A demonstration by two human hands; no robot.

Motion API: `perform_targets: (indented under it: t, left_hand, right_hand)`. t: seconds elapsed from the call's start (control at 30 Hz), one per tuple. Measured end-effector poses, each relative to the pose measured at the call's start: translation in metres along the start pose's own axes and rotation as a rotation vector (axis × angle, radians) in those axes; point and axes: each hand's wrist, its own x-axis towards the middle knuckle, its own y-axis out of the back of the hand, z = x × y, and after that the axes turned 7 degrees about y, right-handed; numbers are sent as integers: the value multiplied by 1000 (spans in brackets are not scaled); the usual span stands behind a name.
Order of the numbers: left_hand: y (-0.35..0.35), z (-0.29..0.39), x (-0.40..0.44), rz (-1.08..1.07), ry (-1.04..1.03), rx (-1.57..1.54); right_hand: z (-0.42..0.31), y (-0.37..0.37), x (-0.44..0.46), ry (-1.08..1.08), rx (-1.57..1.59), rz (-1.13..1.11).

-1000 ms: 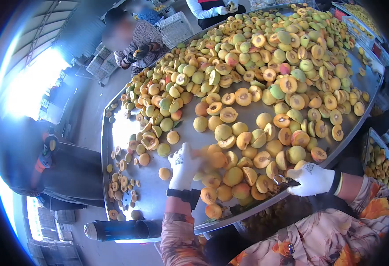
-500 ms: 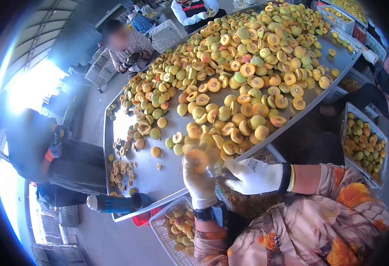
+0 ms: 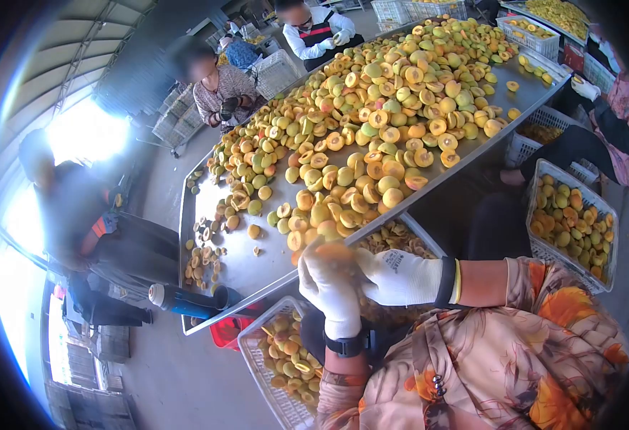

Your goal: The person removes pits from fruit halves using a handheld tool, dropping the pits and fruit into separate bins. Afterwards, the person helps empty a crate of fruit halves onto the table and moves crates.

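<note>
Fruit point(image 3: 336, 251), left fingers point(image 3: 310, 276) curled around it

Blue flask point(image 3: 189, 302) at a corner of the table point(image 3: 251, 264); red container point(image 3: 227, 332) below it; stacked crates point(image 3: 179, 120) to the rear; blurred person point(image 3: 78, 208) standing at left; white-sleeved person point(image 3: 310, 39) beyond

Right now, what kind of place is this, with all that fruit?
Probably a fruit-processing shed: there's a big metal table piled with fruit, much of it cut open, crates holding more, and people around it.
</note>
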Motion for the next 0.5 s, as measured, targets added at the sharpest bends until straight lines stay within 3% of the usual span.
perform_targets:
  t: [0.07,0.17,0.37,0.5]
  left_hand:
    - [-3,0,-5,-4,-61,29]
    - [-7,7,-6,-47,-100,58]
    - [-8,6,0,-192,-106,38]
    - [-16,3,3,-213,-197,111]
  right_hand:
    - [-5,4,-2,58,100,63]
    - [-18,19,-5,-107,192,-29]
    - [3,32,-2,0,479,-119]
    - [-12,66,10,-628,842,-581]
